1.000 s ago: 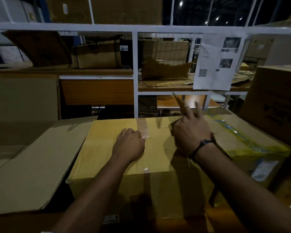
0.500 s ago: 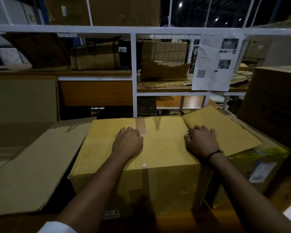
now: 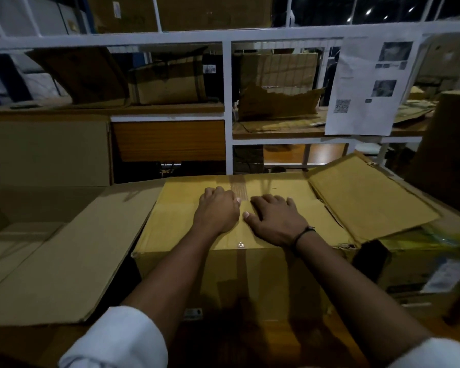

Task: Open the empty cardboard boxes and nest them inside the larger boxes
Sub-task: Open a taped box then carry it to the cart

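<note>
So, quick update: the right hand (image 3: 276, 221) has come off the loose flat sheet of brown cardboard (image 3: 369, 197) lying over the right end of the big yellow-brown taped cardboard box (image 3: 181, 216). It has slid over to the middle of the box top, where it now sits flat with fingers spread, holding nothing, right beside the left hand (image 3: 218, 211). The left one hasn't budged: fingers curled under, knuckles up, planted next to the strip of clear packing tape (image 3: 239, 185) on the box's centre seam, and I can't see it gripping anything. The box itself is still sealed, right in front of the person, with a larger open brown cardboard box (image 3: 72, 248) just to its left. My read: both hands meeting at the seam means the tape is about to get picked or ripped, so opening hasn't really started and nesting is still a way off.
</note>
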The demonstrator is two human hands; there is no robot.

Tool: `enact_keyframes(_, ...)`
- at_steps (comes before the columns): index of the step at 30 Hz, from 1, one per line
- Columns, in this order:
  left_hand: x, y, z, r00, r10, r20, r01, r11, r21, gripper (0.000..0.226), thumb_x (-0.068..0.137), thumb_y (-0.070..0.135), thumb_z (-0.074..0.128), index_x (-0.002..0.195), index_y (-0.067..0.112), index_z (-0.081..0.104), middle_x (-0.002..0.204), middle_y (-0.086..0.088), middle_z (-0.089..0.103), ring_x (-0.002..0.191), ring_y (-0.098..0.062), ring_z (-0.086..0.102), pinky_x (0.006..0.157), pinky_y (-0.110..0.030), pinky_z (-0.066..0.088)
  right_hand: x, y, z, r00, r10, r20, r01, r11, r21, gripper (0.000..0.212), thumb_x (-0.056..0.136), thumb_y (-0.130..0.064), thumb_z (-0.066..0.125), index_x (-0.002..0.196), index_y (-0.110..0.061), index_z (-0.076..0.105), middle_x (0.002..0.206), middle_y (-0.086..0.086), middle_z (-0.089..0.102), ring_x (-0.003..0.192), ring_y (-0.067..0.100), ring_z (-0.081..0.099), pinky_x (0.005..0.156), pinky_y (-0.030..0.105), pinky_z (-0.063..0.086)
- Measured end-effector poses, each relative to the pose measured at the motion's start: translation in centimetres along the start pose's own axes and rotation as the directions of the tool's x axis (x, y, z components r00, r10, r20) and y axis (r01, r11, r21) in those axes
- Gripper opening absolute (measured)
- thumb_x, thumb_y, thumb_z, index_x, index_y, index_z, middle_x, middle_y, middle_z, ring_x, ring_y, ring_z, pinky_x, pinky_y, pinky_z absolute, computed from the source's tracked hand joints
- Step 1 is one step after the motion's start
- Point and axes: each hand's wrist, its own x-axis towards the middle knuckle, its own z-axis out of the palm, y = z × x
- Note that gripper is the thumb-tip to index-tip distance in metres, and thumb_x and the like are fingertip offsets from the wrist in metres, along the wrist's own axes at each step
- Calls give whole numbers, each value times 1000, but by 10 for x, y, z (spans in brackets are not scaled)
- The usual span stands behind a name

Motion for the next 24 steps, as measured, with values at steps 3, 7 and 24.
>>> enact_keyframes(3,5,0,-3,996,14,-88,-12,1000,20,45,107,45,33,128,17,62,131,-12,56,124,-28,43,100,-44,37,8,-2,-4,998,-8,-67,4,998,-59,72,93,-74,26,147,-27,38,148,9,45,138,33,38,117,62,20)
enact_keyframes(7,8,6,-25,954,85,-289,-72,996,56,40,107,46,33,125,21,60,123,-5,54,113,-21,44,94,-38,40,8,-6,-18,957,-60,-282,25,992,-128,81,90,-78,26,153,-27,33,150,8,42,140,32,33,119,60,16)
enact_keyframes(24,-129,34,-147,991,121,53,-121,993,-8,49,105,60,33,90,28,67,74,5,62,65,-9,58,57,-26,46,-111,-73,-124,961,-86,263,102,994,-48,39,90,-67,51,110,-35,60,93,-10,63,80,6,62,74,22,56)
